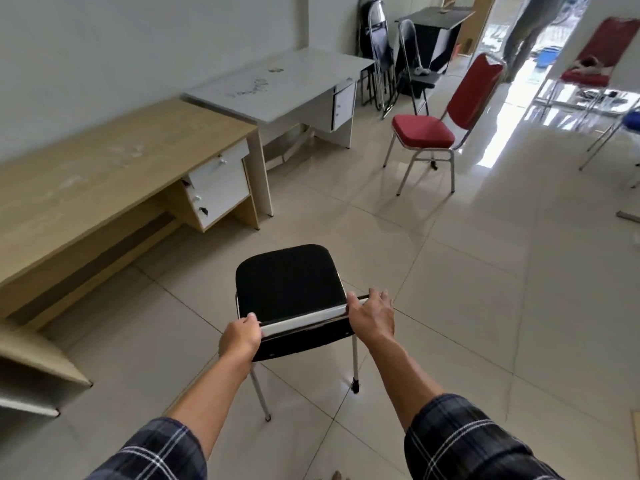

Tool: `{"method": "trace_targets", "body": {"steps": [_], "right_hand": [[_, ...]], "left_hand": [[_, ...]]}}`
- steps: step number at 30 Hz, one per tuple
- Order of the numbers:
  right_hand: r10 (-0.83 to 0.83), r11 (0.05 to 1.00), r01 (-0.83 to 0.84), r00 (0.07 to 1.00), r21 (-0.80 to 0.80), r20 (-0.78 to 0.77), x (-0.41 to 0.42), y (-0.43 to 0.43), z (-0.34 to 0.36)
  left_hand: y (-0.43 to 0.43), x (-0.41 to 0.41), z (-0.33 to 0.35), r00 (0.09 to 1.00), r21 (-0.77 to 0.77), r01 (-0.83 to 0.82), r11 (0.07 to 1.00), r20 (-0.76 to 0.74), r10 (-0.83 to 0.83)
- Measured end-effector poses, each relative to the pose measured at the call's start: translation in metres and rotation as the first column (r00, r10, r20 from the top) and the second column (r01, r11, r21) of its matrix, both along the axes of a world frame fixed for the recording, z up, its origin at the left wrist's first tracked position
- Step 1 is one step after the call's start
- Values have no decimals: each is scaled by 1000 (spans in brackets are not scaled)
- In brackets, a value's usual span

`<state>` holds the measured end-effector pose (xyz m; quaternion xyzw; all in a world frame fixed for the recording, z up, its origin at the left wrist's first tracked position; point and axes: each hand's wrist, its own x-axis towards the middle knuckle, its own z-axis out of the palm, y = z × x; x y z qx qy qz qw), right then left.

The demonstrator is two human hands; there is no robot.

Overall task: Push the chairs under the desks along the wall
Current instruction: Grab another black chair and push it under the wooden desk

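Observation:
A black padded chair (289, 278) with a chrome frame stands on the tiled floor in front of me, its seat facing away. My left hand (240, 337) grips the left end of its backrest top rail. My right hand (372, 315) grips the right end. A wooden desk (104, 174) with white drawers runs along the left wall. Beyond it stands a white desk (277, 84). A red padded chair (424, 131) stands out on the floor to the right of the white desk, apart from it.
Folded metal chairs (377, 46) lean in the far corner beside a black stand (433, 29). Another red chair (595, 53) and a person's legs (526, 32) are at the far right doorway. A low wooden panel (31, 362) juts out at the near left.

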<state>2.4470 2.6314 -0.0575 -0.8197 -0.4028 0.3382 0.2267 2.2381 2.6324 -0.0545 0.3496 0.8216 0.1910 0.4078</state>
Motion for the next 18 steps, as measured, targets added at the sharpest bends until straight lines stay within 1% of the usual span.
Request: {"method": "trace_targets", "body": {"steps": [1,3,6,9,12,13,14,16,18], "right_hand": [[-14,1000,14,1000,-10,-18,4,5,-1],[-37,998,35,998,-46,-58,14,14,-4],[-27,996,20,997,-91,-70,22,24,-10],[-80,989,66,991,-136,-105,24,33,-12],[-233,960,194,953,-201,-193,24,42,-9],[-312,940,258,915,-224,-255,24,44,-8],[-402,910,333,853,-247,-334,24,46,-8],[-554,832,462,681,-306,-478,24,49,-6],[-640,759,538,518,-365,-568,26,53,-6]], "left_hand": [[4,1,0,992,-20,-105,994,68,106],[10,4,-1,938,-101,-267,958,201,282],[16,-2,-2,794,-282,-401,872,368,484],[21,-10,-3,639,-443,-469,764,426,640],[27,-14,-6,512,-506,-525,684,454,729],[29,-15,-6,469,-515,-551,657,460,754],[30,-15,-7,426,-519,-576,632,469,774],[32,-15,-8,387,-521,-600,607,475,790],[31,-15,-7,371,-515,-613,599,482,794]]}}
